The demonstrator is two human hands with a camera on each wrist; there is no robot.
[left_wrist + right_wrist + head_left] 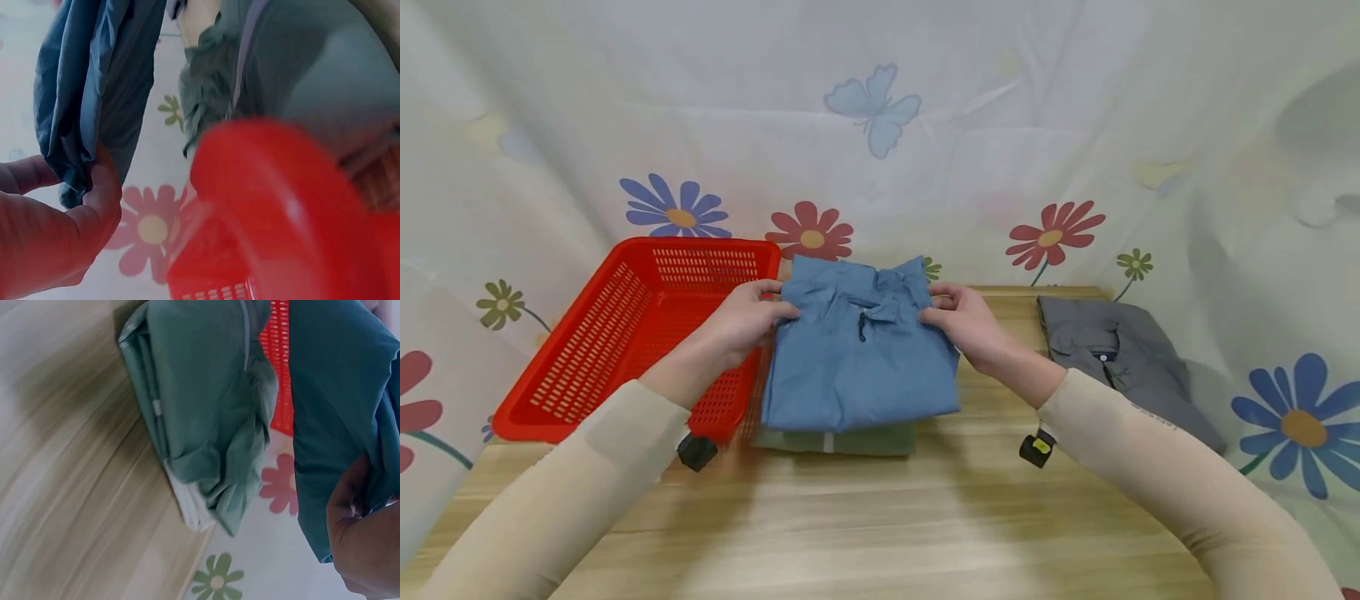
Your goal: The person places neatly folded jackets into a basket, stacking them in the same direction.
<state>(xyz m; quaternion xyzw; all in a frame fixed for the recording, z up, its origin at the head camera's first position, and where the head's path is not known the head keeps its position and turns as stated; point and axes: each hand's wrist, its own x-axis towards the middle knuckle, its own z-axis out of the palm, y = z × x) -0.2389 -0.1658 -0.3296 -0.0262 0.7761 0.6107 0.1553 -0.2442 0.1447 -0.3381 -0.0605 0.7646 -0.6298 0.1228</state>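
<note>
Backdrop cloth (970, 50): pale, printed with flowers and a blue butterfly, hung along the far side and round to left and right.

Desk (850, 533): light wood grain, running from the near edge to the foot of the cloth.

Basket (700, 242): red plastic, slotted walls, at left on the desk. Long sides run from far right to near left.

Blue garment (865, 375): folded into a flat packet, centre, just right of the basket, held up over the green garment (880, 442). Both wrist views show a gap between the two. Collar end points far; broad folded edge faces near, slightly wider than the far end. Front opening lies upward, its line running far to near. Packet looks about as broad as deep, so its long axis is hard to judge; foreshortening adds doubt.

Grey garment (1120, 342): folded, at right, well apart from the blue one. Long axis slants from far left to near right.

Green one: folded, on the desk, its near edge showing past the blue; a pale strip crosses that edge. Right wrist view: whitish layer (190, 503) beneath it.

Hands: left (752, 317) pinches the blue packet's left side toward the far end, thumb on top; right (970, 325) pinches the opposite side likewise.

Black zip pull (862, 327): below the blue collar, tip pointing near.
</note>
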